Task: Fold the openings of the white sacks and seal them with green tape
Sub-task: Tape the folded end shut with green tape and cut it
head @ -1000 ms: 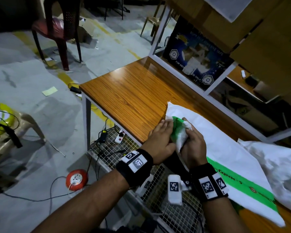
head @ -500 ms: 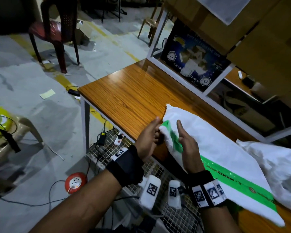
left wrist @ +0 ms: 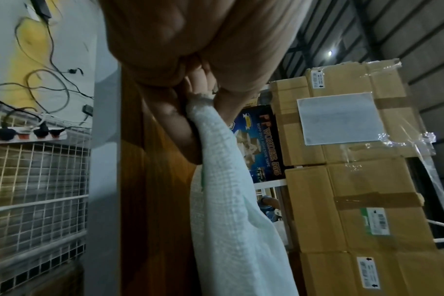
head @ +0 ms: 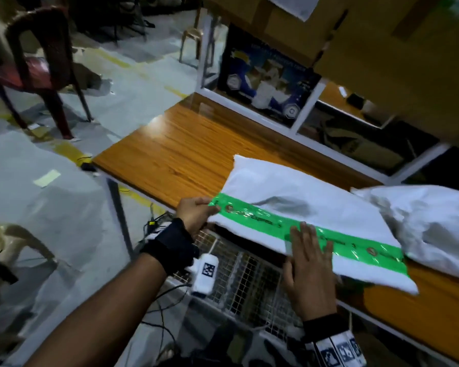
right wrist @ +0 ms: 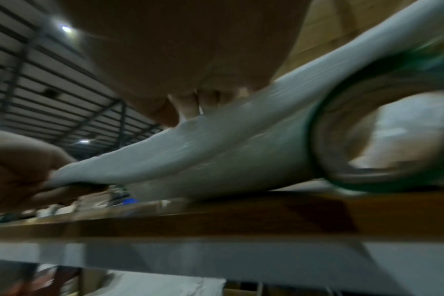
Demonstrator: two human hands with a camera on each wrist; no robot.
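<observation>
A white sack [head: 302, 192] lies on the wooden table [head: 175, 152], its near edge hanging past the table's front. A strip of green tape [head: 337, 239] runs along that edge. My left hand [head: 204, 207] pinches the sack's left corner, and the left wrist view shows the fingers [left wrist: 180, 128] curled round the woven cloth [left wrist: 228, 200]. My right hand [head: 310, 239] lies flat on the tape with straight fingers, near the strip's middle. In the blurred right wrist view a roll of green tape [right wrist: 383, 140] stands on the table beside the sack [right wrist: 216, 144].
A second white sack [head: 421, 221] lies crumpled at the right, touching the first. Behind the table are a white shelf frame with a blue tape carton [head: 265, 75] and stacked cardboard boxes [left wrist: 355, 180]. A wire-mesh rack [head: 244, 276] with cables sits under the table. A red chair [head: 37, 67] stands far left.
Both hands were together at the sack's left corner. The right hand has slid right along the tape, and the left hand now pinches the corner. The sack lies stretched out flatter.
</observation>
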